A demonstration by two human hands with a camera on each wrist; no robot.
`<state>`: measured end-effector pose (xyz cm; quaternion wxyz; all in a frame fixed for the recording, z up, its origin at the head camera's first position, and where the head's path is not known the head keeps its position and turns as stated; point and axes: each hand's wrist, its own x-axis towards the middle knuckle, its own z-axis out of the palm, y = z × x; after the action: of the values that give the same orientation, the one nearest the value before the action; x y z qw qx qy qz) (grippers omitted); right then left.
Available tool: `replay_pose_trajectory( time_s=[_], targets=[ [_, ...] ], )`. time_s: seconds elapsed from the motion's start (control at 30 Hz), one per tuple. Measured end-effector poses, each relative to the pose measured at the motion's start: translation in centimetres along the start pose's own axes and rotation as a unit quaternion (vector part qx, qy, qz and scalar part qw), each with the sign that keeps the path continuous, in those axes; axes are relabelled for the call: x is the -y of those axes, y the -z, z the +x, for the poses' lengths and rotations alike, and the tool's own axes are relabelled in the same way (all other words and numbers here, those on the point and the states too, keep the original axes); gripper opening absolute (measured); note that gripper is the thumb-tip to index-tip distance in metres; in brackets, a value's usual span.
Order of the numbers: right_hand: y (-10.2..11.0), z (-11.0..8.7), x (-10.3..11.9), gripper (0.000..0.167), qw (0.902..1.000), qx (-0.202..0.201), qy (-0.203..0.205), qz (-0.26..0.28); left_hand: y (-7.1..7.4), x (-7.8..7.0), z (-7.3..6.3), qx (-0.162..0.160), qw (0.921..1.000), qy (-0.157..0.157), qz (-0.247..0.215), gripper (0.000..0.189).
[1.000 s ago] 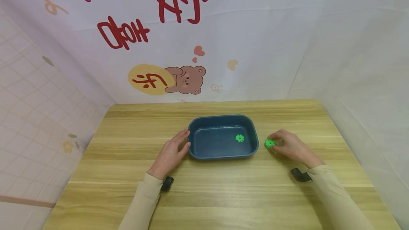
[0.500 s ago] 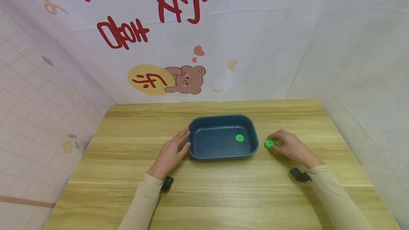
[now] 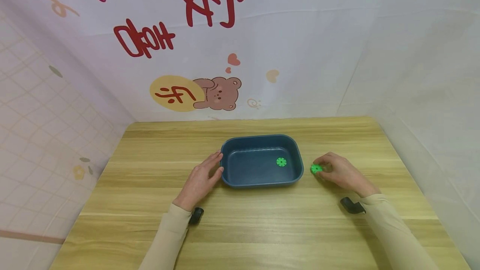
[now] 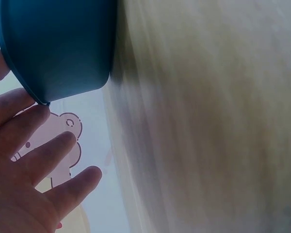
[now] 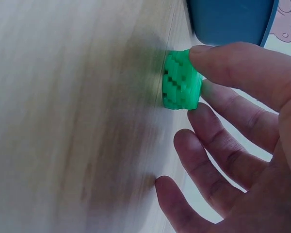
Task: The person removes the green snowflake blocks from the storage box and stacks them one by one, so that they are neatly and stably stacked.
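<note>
A dark blue rectangular tub [image 3: 258,174] stands on the table with one green notched disc [image 3: 281,162] lying flat inside, toward its right end. My left hand [image 3: 200,180] touches the tub's left rim with fingertips and thumb, its fingers extended and spread in the left wrist view. Just right of the tub, my right hand [image 3: 342,173] pinches a short stack of green notched discs [image 5: 181,80] between thumb and forefinger. That stack rests on the tabletop, its discs set one on another. In the right wrist view the other fingers are loosely bent beside it.
The wood-grain table [image 3: 262,228] reaches back to a white printed cloth [image 3: 307,45] hung behind it, with cloth at both sides too. A black wrist mount [image 3: 352,206] sits by the right sleeve, another black mount [image 3: 196,216] by the left.
</note>
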<state>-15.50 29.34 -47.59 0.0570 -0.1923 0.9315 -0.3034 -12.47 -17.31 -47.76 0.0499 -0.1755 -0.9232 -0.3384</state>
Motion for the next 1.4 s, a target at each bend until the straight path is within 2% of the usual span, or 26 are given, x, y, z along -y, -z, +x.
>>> replay_pose_trajectory(
  time_s=[0.43,0.7,1.03,1.27,1.4],
  targets=[
    [-0.1,0.0,-0.4,0.03,0.9999,0.004,0.009,-0.011,0.0,-0.2,0.0,-0.003,1.0,0.002,0.001,0.048],
    [0.0,-0.4,-0.4,0.036,0.9999,-0.011,0.003,-0.011,0.0,-0.2,0.0,-0.002,1.0,0.002,0.001,0.048],
    [0.5,-0.8,1.9,0.031,0.9978,-0.064,0.014,0.009,-0.1,-0.2,-0.1,-0.002,1.0,0.003,0.002,0.049],
    [0.0,-0.7,4.0,0.027,0.9896,-0.132,0.058,0.002,-0.1,-0.2,-0.2,-0.002,1.0,0.006,0.002,0.049],
    [-0.7,-0.5,4.9,0.026,0.9843,-0.154,0.086,-0.002,-0.1,-0.1,-0.1,0.001,1.0,0.008,0.003,0.049]
  ],
)
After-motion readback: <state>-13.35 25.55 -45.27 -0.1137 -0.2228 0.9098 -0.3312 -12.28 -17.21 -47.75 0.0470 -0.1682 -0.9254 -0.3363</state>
